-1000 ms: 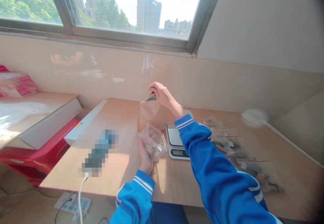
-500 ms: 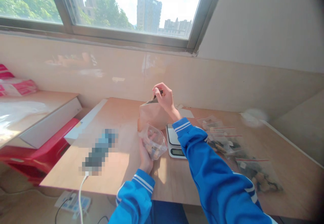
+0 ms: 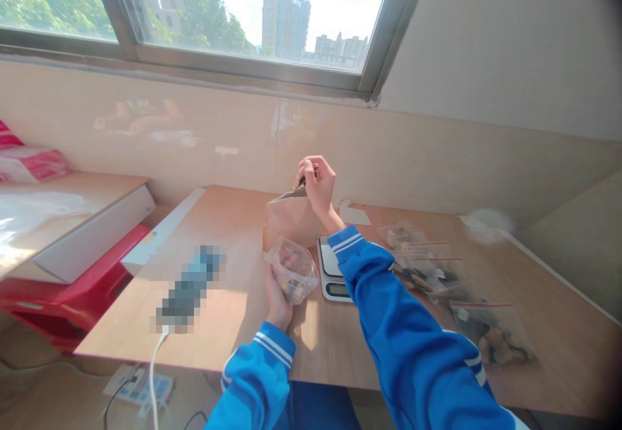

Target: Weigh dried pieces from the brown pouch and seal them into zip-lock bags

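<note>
My left hand (image 3: 278,297) holds up a clear plastic bag (image 3: 295,273), its mouth open, with pinkish and brown pieces inside. Right behind it stands a brown paper bag (image 3: 289,219) with its top open. Over that opening is my right hand (image 3: 319,184), fingers curled and pinched around something small and dark that I cannot make out. Partly under my right forearm lies a white kitchen scale (image 3: 335,291), close to the plastic bag's right side.
Several zip bags of dark and tan pieces lie at the right, among them a front one (image 3: 498,336). A pixelated device (image 3: 189,287) with a white cable (image 3: 154,365) rests on the left of the wooden table (image 3: 233,236). A red stool (image 3: 72,304) stands further left.
My right hand has shifted slightly right and up above the paper bag, fingers still pinched. The plastic bag's mouth has changed shape a little in my left hand.
</note>
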`<action>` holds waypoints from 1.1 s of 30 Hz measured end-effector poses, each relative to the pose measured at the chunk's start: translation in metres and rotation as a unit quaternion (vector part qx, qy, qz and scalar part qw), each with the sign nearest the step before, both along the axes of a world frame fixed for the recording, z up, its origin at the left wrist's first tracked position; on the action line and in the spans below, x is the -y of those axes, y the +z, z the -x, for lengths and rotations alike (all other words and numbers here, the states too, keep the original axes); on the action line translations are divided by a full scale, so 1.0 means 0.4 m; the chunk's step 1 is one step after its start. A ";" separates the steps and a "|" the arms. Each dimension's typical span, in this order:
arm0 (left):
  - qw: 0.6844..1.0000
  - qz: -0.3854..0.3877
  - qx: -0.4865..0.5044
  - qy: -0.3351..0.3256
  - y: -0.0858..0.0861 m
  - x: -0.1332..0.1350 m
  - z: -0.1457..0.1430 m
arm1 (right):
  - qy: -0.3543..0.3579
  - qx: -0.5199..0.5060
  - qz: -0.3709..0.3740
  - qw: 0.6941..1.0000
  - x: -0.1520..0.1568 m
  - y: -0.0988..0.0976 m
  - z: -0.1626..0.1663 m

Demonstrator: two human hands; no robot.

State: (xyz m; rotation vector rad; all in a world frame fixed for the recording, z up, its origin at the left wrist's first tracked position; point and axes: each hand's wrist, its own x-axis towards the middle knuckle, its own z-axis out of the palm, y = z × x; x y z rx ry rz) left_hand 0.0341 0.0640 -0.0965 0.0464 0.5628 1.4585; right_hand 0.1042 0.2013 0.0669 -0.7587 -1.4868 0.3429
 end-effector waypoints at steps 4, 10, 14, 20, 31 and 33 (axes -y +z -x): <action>1.000 -0.004 0.001 -0.011 -0.016 -0.006 0.000 | 0.052 -0.029 0.036 0.998 -0.018 0.019 -0.014; 1.000 -0.010 -0.021 -0.009 -0.016 -0.006 0.000 | 0.026 0.204 -0.016 0.978 -0.004 0.006 -0.014; 1.000 0.003 -0.019 -0.005 -0.005 -0.004 0.001 | -0.007 0.252 -0.056 0.966 0.007 0.000 -0.015; 0.999 0.006 -0.033 -0.003 -0.007 -0.006 0.002 | -0.043 0.299 -0.109 0.947 0.011 -0.012 -0.019; 1.000 0.017 -0.017 -0.020 0.005 -0.002 0.003 | 0.053 0.408 -0.041 0.910 0.034 0.011 -0.037; 1.000 0.020 -0.015 -0.019 0.005 -0.002 0.003 | 0.104 0.404 0.000 0.909 0.032 0.023 -0.041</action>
